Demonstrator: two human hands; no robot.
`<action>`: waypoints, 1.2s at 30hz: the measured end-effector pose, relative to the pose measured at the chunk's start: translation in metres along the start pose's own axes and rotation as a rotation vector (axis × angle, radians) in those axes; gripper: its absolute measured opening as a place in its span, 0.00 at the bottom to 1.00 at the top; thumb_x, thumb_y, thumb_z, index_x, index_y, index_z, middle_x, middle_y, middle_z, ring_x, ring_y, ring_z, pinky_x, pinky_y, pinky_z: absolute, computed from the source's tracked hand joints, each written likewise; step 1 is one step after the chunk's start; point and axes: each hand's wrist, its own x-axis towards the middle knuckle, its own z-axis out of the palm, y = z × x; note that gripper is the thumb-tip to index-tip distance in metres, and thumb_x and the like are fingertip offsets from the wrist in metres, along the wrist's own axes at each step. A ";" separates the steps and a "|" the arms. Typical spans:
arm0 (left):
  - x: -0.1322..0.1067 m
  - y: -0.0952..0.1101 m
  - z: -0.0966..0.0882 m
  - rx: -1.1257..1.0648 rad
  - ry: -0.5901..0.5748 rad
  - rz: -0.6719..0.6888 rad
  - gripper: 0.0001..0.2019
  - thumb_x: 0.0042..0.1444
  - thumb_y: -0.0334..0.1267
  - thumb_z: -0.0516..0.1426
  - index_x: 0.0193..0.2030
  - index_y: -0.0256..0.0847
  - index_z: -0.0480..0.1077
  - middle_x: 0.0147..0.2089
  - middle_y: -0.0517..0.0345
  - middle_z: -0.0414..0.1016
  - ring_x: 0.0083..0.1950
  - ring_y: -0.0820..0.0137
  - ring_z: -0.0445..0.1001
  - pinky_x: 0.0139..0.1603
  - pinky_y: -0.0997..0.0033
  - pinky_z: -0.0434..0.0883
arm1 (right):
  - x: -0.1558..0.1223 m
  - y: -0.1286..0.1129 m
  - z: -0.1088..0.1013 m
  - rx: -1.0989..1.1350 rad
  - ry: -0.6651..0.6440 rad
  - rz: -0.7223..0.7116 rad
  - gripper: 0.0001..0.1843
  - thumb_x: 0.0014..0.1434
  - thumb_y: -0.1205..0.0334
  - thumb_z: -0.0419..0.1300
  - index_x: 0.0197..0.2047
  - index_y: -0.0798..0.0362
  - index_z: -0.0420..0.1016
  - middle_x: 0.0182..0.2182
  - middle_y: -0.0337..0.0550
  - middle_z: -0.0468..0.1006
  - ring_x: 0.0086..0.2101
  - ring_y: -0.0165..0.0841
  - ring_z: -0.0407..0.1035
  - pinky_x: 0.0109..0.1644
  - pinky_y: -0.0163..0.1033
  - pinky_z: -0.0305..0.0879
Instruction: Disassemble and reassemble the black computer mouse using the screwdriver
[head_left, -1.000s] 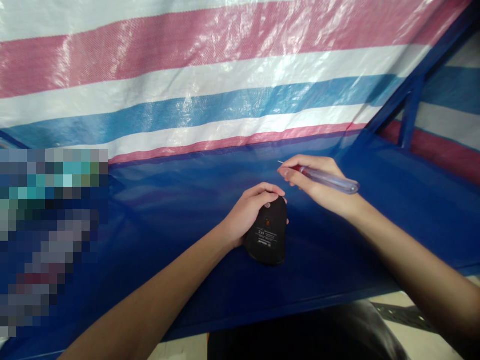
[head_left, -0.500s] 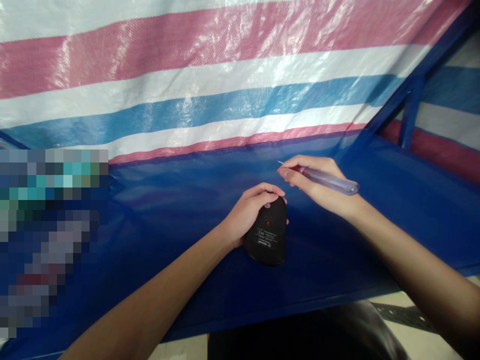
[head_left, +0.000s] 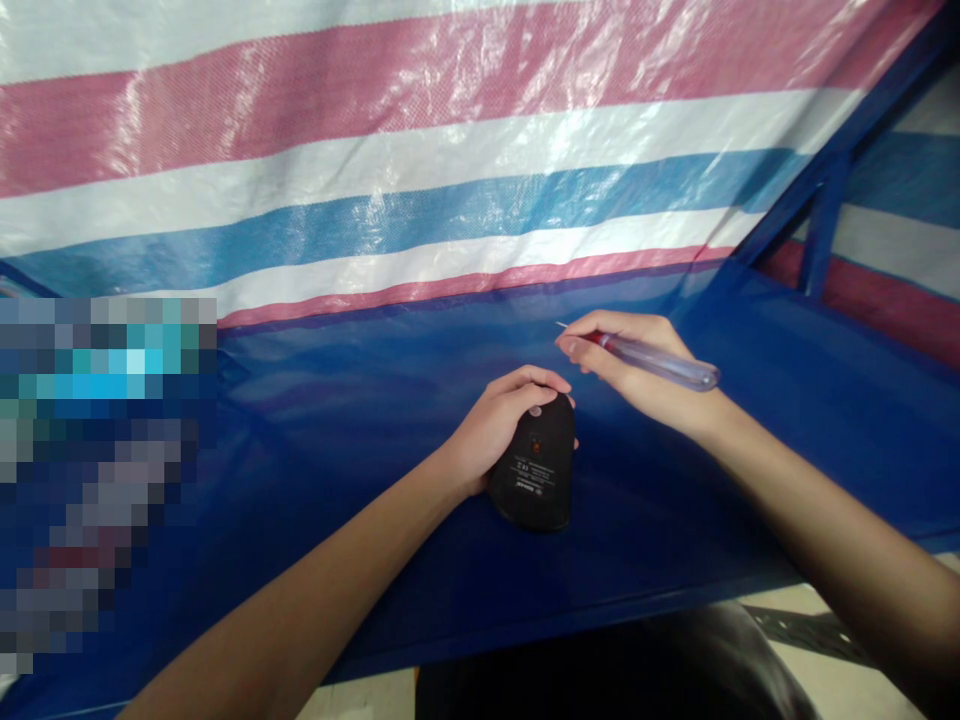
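Note:
A black computer mouse (head_left: 534, 480) is turned underside up, with its sensor opening and printed label showing. My left hand (head_left: 491, 425) is closed around its far end, the thumb lying across the underside and fingertips curling over the right edge. To the right, my right hand (head_left: 637, 370) pinches a screwdriver (head_left: 660, 362) with a clear handle and a red collar. Its thin metal tip points left, beyond the far end of the mouse and apart from it. Part of the handle rests against the palm side of the hand.
Beneath my hands is a blue work surface (head_left: 360, 400). A striped red, white and blue plastic sheet (head_left: 420, 150) hangs behind it. A blue metal frame post (head_left: 825, 215) rises at the right. The area at the left is pixelated and cannot be made out.
Both hands, the mouse and the screwdriver are practically where they were. Only the colours in the pixelated area at the left have shifted.

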 end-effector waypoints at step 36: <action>0.000 0.000 0.000 -0.005 0.005 0.000 0.06 0.50 0.33 0.55 0.36 0.39 0.67 0.33 0.58 0.73 0.26 0.68 0.77 0.24 0.73 0.70 | 0.000 0.001 0.001 -0.032 0.004 -0.055 0.08 0.57 0.58 0.60 0.33 0.52 0.78 0.28 0.38 0.79 0.25 0.28 0.71 0.30 0.34 0.65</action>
